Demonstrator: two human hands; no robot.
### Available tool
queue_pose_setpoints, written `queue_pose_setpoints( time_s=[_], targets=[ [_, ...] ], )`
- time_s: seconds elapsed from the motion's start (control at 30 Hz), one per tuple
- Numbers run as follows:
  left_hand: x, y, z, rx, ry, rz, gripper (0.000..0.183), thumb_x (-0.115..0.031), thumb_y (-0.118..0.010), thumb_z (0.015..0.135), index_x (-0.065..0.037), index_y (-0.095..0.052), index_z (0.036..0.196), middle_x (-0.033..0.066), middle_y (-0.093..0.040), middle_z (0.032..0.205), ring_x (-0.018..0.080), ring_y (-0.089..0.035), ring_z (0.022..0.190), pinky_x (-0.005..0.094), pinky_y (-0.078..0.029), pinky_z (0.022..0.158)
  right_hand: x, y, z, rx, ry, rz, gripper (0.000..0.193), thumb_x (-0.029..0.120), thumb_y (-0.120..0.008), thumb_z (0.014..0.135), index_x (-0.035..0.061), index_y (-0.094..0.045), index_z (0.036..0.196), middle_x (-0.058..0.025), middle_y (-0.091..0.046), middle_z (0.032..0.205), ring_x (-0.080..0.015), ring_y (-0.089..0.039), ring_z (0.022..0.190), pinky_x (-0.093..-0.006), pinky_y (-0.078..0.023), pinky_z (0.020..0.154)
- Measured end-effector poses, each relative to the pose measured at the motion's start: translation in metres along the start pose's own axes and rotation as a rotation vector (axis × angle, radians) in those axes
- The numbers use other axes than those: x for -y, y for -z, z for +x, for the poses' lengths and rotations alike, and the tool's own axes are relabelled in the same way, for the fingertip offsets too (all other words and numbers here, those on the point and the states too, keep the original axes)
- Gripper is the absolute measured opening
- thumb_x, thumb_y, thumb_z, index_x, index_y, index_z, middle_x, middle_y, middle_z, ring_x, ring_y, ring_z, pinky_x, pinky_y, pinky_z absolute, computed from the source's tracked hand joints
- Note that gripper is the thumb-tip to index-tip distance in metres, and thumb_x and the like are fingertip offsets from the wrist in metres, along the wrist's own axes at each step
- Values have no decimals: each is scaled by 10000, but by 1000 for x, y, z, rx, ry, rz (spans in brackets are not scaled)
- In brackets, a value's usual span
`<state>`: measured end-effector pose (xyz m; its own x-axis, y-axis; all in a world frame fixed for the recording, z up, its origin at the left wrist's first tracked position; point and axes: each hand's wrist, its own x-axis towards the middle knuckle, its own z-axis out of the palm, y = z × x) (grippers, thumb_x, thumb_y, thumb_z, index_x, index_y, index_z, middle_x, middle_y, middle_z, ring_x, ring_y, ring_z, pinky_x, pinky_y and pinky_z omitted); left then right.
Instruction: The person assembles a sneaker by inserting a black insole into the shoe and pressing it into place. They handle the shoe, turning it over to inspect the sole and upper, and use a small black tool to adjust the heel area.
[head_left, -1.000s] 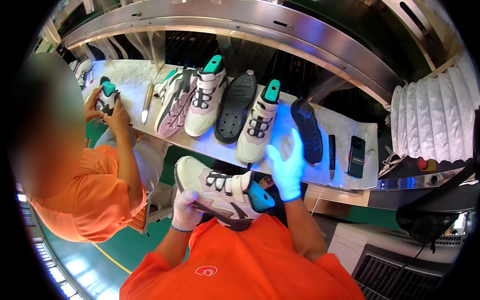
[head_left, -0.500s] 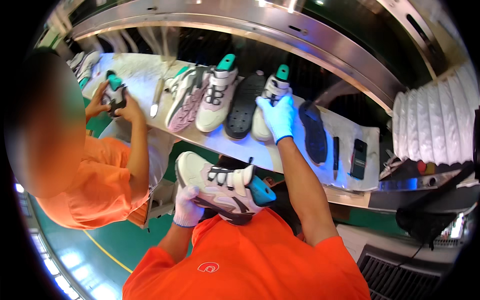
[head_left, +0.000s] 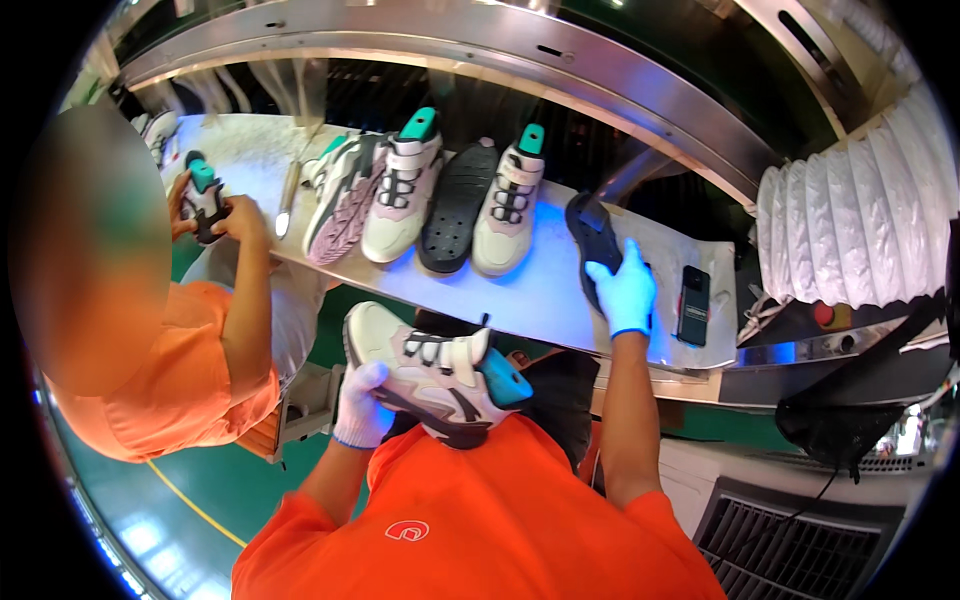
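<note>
the left hand [head_left: 362,405], in a white knit glove, grips a pale grey and white sneaker [head_left: 430,372] from the side, fingers curled around its midsection, holding it close against the chest of the orange shirt; the sneaker lies roughly level with its toe to the left and a teal shoe last [head_left: 503,375] showing at the heel opening on the right. the right hand [head_left: 623,290], in a light blue glove, reaches out over the desk [head_left: 540,295] and rests on a dark shoe sole [head_left: 594,240] that lies on the metal surface, fingers loosely curved over its near end; whether they have closed around it cannot be told. further left on the desk stands a row of things close together: a sneaker tipped on its side [head_left: 338,195], an upright sneaker with a teal last [head_left: 402,190], a black sole lying tread up [head_left: 458,205], and another upright sneaker [head_left: 507,200]. a dark phone [head_left: 692,305] lies on the desk just right of the right hand. at the far left another person in orange [head_left: 170,360] holds a small shoe [head_left: 205,195] in both hands.
</note>
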<state>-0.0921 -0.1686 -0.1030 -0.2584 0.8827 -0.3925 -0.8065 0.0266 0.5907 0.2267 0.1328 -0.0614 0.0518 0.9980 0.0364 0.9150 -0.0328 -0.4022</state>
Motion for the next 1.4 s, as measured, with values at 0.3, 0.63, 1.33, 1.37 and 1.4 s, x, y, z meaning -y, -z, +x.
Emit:
queue_pose_setpoints(
  time_s=[0.3,0.63,1.33,1.37,1.4],
  targets=[
    [-6,-14,-10,106,-95,-39,929,-216,-834,831,25,-414,1624,217,-644,1485,411,-675,1320,550,-584,1118,-14,-35,-5,105,-42,515,432,45,-869,884,-28,-722,1283,-132,-818,1107,-226,-771,920,-380,-608,865],
    [-12,20,-9,24,-68,-204,897,-177,-806,825,-12,-422,1619,209,-632,1487,394,-672,1323,541,-585,1117,113,-2,-42,94,92,1117,449,35,-835,931,-56,-655,1332,-140,-768,1217,-206,-743,1076,-358,-599,974],
    [-38,37,2,39,-93,-205,905,-131,-847,799,15,-460,1604,205,-659,1490,415,-665,1346,564,-559,1147,19,-21,12,-98,86,501,601,201,-811,981,-10,-617,1510,-267,-686,1449,-388,-674,1333,-495,-506,1168],
    [-37,31,2,46,-112,-190,920,-117,-849,792,5,-451,1613,202,-652,1499,415,-662,1349,566,-560,1145,24,-25,-2,-306,166,55,723,342,-840,958,24,-586,1556,-308,-558,1589,-461,-523,1488,-554,-399,1253],
    [-38,26,4,54,-141,-175,935,-103,-851,786,-4,-442,1622,199,-645,1508,415,-659,1353,568,-561,1143,44,-18,-13,-396,336,101,756,301,-867,920,21,-572,1558,-291,-476,1657,-456,-421,1560,-560,-342,1288]
  ],
)
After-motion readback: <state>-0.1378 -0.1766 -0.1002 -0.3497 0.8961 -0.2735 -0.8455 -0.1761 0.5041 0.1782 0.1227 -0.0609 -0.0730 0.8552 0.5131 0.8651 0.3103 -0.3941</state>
